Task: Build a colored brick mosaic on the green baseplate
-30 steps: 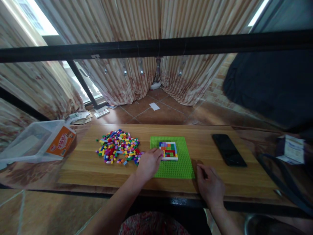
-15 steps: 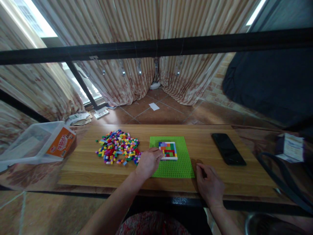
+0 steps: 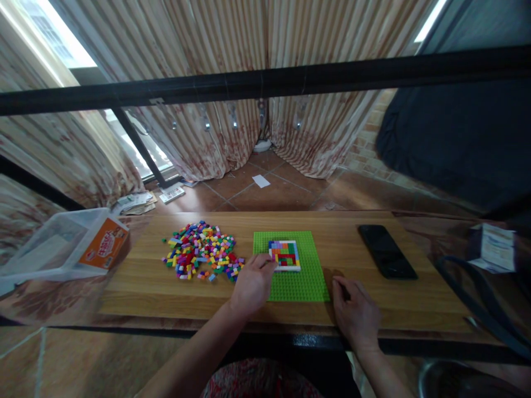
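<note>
A square block of small coloured toy bricks (image 3: pixel 286 255), edged in white and blue, sits on a green studded baseplate (image 3: pixel 298 286). My left hand (image 3: pixel 254 281) reaches over the baseplate's left side, its thumb and fingers pinched at the block's left edge. Whatever lies between those fingertips is too small or hidden to make out. Close to the left hand spreads a pile of loose toy bricks (image 3: pixel 203 249) in many colours. My right hand (image 3: pixel 357 312) rests on the table just right of the baseplate, its fingers curled closed with nothing visible in them.
A black phone (image 3: pixel 386 251) lies on the wooden table (image 3: pixel 141 287) at right. Left of the table stands a clear plastic box (image 3: pixel 62 243) with an orange label. A dark metal rail (image 3: pixel 265 82) crosses beyond, before striped curtains (image 3: pixel 215 38).
My left hand has shifted slightly down and left, its fingertips still at the block's left edge. More bricks at the pile's right end now show. The right hand stays put.
</note>
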Available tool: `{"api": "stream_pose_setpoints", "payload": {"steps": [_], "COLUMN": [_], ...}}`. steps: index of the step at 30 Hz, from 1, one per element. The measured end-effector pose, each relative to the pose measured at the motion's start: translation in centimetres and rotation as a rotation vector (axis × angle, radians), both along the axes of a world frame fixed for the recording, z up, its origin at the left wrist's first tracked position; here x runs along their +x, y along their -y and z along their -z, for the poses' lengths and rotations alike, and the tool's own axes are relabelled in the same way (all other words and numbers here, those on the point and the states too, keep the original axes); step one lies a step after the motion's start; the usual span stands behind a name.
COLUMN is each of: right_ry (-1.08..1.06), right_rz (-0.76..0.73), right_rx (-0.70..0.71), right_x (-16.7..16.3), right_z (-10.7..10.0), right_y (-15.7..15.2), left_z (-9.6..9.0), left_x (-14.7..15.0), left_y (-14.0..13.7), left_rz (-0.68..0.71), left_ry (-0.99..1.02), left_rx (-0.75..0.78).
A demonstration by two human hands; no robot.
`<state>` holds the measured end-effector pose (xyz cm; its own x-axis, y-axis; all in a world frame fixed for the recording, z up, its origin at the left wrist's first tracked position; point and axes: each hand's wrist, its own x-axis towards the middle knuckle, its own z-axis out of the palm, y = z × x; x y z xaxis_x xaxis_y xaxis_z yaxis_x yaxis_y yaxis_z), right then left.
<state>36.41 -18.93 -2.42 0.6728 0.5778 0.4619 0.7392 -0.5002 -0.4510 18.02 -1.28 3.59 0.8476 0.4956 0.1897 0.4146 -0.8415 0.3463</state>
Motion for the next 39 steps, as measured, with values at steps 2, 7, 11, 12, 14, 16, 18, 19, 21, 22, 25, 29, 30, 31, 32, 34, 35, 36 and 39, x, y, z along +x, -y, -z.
{"api": "stream_pose_setpoints", "payload": {"steps": [2,7,11,12,14,16,18,19,21,22,25,29,30,31,32,34,35,36,39], "right_ry": [0.009,0.031,0.028,0.026,0.020,0.013,0.007,0.003,-0.012,-0.024,-0.075,-0.207,-0.254,-0.304,-0.351,-0.412,-0.421,-0.418,-0.409], "right_rz": [-0.008,-0.012,0.000,0.007,0.009,-0.001,-0.014,-0.015,-0.005,-0.004,-0.013,-0.038,-0.039,-0.035,-0.022,0.007,0.006,-0.012,-0.217], "right_rx": [0.007,0.032,0.016,0.010,0.001,-0.004,-0.015,-0.024,-0.038,-0.042,-0.043,-0.012,-0.008,-0.004,0.000,0.024,0.045,0.066,0.107], "right_x": [0.1,0.2,0.2,0.2,0.3,0.4,0.6,0.6,0.6,0.6,0.8,1.6,1.9,2.1,2.2,1.9,1.3,0.5,-3.5], "right_z": [0.1,0.3,0.5,0.6,0.7,0.8,0.8,0.9,0.9,0.9,1.0,1.0,0.9,0.7,0.4,-0.5,-1.1,-1.7,-3.6], "right_y": [0.0,0.0,0.0,0.1,0.1,0.1,0.2,0.2,0.3,0.3,0.4,0.6,0.7,0.8,0.9,0.7,0.5,0.2,-1.7], "left_z": [0.9,2.0,1.7,1.6,1.4,1.1,0.7,0.5,0.0,-0.1,-0.2,0.8,1.2,1.6,2.0,2.9,3.2,3.5,3.9], "left_x": [-0.7,-1.2,-1.0,-1.0,-1.2,-1.6,-2.3,-2.8,-4.2,-5.2,-9.2,-15.6,-17.0,-18.3,-19.2,-20.4,-20.6,-20.7,-20.0], "left_y": [0.6,1.2,1.2,1.2,1.3,1.3,1.1,0.8,-0.2,-1.0,-4.1,-8.4,-9.3,-10.0,-10.6,-11.5,-11.8,-12.1,-12.8], "left_rz": [-0.018,-0.077,-0.109,-0.110,-0.110,-0.121,-0.152,-0.173,-0.234,-0.279,-0.504,-0.899,-0.970,-1.027,-1.068,-1.107,-1.108,-1.102,-1.077], "left_ry": [0.036,0.072,0.050,0.046,0.058,0.100,0.170,0.211,0.286,0.316,0.354,0.274,0.228,0.181,0.133,0.058,0.028,0.003,-0.043], "left_rx": [0.016,0.001,-0.009,-0.009,-0.007,0.000,0.006,0.012,0.037,0.066,0.134,0.174,0.181,0.179,0.170,0.163,0.164,0.166,0.166]}}
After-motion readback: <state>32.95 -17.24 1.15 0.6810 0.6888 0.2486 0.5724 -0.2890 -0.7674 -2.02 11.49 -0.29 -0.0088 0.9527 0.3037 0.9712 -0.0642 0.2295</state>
